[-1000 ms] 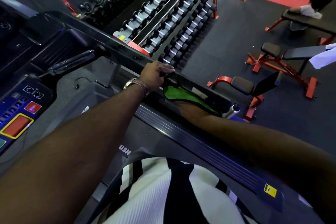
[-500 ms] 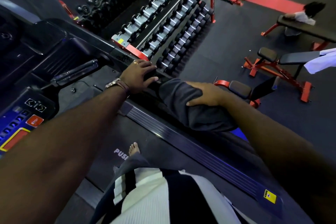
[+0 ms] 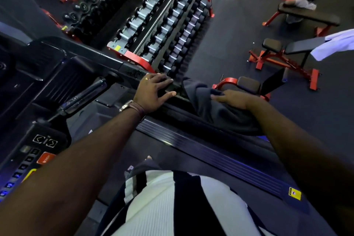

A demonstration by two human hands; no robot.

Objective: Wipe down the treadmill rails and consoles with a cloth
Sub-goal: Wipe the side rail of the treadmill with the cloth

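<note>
A dark grey cloth (image 3: 206, 105) is draped over the treadmill's black right-hand rail (image 3: 107, 59). My right hand (image 3: 231, 98) lies on top of the cloth and presses it onto the rail, fingers curled into the fabric. Just to the cloth's left, my left hand (image 3: 153, 92) rests flat on the same rail with its fingers spread, a ring and a watch on it. The console (image 3: 28, 155), with its red and yellow buttons, sits at the lower left. The rail under the cloth is hidden.
A black inner handlebar (image 3: 82, 96) juts out between console and rail. The ribbed side deck (image 3: 210, 155) runs below my arms. Beyond the rail stand a red dumbbell rack (image 3: 162, 25) and red benches (image 3: 277, 53); a white towel (image 3: 337, 44) lies on one, and a person (image 3: 302, 2) sits far right.
The cloth, green side showing under the rail a second ago, now hangs grey over its top with my right hand above it. My left hand has loosened from a grip to spread fingers.
</note>
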